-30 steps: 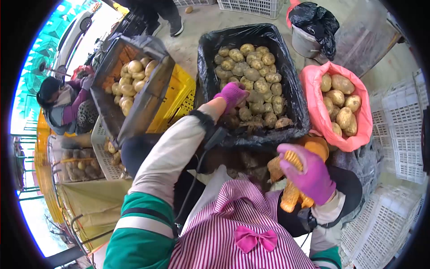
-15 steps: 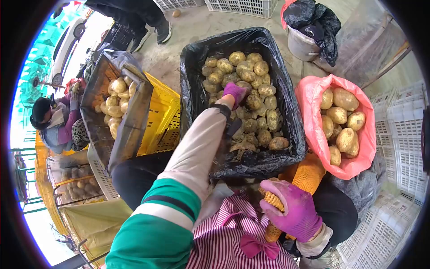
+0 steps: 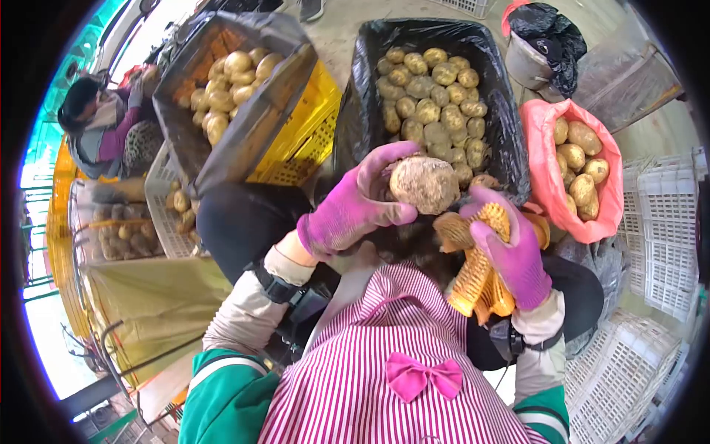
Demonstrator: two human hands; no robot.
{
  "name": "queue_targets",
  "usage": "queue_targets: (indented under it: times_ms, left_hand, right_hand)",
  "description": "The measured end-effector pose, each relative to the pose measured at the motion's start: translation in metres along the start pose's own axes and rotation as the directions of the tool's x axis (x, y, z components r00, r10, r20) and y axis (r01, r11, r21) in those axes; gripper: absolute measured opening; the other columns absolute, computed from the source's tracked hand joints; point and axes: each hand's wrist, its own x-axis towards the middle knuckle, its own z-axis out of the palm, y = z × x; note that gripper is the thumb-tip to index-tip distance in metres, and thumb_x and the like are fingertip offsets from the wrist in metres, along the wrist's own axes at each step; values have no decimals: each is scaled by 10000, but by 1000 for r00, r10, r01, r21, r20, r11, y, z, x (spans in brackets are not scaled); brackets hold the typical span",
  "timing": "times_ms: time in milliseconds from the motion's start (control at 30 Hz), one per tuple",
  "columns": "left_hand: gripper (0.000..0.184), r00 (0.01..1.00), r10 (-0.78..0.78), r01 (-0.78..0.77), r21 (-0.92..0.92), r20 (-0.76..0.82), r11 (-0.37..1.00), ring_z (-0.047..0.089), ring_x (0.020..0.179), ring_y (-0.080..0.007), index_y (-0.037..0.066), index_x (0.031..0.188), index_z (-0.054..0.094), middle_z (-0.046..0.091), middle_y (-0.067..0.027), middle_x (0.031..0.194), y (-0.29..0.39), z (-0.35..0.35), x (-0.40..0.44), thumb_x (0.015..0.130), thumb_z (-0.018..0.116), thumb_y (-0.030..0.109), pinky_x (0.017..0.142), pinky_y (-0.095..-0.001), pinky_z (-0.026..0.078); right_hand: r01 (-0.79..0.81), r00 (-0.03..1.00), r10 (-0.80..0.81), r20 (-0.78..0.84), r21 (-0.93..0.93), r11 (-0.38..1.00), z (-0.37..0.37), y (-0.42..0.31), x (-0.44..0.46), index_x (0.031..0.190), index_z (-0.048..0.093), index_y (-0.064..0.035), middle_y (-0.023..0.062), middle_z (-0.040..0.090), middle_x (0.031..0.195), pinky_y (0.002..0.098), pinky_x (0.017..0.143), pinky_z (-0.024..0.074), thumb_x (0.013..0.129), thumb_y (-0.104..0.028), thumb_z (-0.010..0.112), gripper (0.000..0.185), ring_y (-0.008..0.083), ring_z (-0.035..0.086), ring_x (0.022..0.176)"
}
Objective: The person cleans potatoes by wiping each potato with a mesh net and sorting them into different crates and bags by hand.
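My left hand (image 3: 344, 211), in a purple glove, is wrapped round the left side of a large, soil-covered potato (image 3: 425, 185), thumb below and fingers above. My right hand (image 3: 521, 259), in a matching glove, grips a bunched orange ribbed cloth (image 3: 473, 285) close to the potato's lower right. The cloth's ends hang down over my lap. Just beyond both hands stands a crate lined with black plastic (image 3: 512, 111), holding many dirty potatoes (image 3: 429, 111).
On the left, a yellow crate (image 3: 314, 122) with a dark liner holds cleaner potatoes (image 3: 233, 81). A pink bag of potatoes (image 3: 534, 140) stands right. White crates (image 3: 669, 229) line the far right, and a bucket (image 3: 526, 63) stands behind. Another person (image 3: 100, 122) sits at left.
My left hand has come back from the black-lined crate with a potato in it. My right hand has risen with the cloth towards the potato. The view has shifted.
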Motion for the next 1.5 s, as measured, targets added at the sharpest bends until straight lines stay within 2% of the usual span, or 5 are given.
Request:
queue_targets:
  times_ms: [233, 400, 767, 1300, 1500]
  left_hand:
    - [814, 965, 244, -228, 149, -94, 962, 474, 1258, -205, 34, 1453, 306, 460, -104, 1374, -56, -8, -69, 783, 769, 32, 1077, -346, 375]
    - [675, 958, -131, 107, -106, -254, 989, 481, 1239, -199, 13, 1435, 337, 451, -105, 1373, -66, -20, -99, 883, 701, 153, 1061, -331, 394]
    - [709, 913, 373, -191, 636, -164, 748, 521, 1201, -173, -1, 1345, 453, 539, -104, 1292, -78, -17, -106, 723, 793, 2, 1027, -319, 429]
    - [750, 953, 91, 1, 305, -288, 952, 537, 1174, -168, 4, 1364, 456, 552, -114, 1283, -105, -19, -106, 712, 822, 65, 1000, -302, 444]
    - [704, 920, 273, -12, 677, -280, 736, 599, 1148, -252, 10, 1320, 493, 592, -164, 1240, -113, -10, -99, 695, 814, 53, 965, -331, 480]
  right_hand:
    - [88, 992, -93, 85, 58, 994, 78, 47, -3, 1413, 401, 16, 128, 492, 1369, 307, 1051, 367, 848, -160, 728, 677, 197, 475, 1250]
    - [198, 975, -182, 128, -120, 973, 98, 77, -10, 1398, 426, 16, 131, 529, 1329, 306, 1050, 372, 829, -86, 708, 643, 192, 487, 1242]
    - [37, 998, -28, 54, -172, 984, 115, 65, -8, 1325, 492, 40, 143, 581, 1252, 294, 984, 422, 888, -141, 660, 501, 175, 542, 1147]
    - [108, 989, -64, 135, -353, 929, 102, 71, -9, 1254, 553, 29, 194, 635, 1187, 325, 938, 476, 837, -126, 652, 456, 266, 624, 1105]
    - [62, 997, -76, -3, -545, 836, 119, 83, -11, 1272, 544, 13, 207, 636, 1170, 339, 908, 501, 796, -170, 689, 530, 277, 640, 1081]
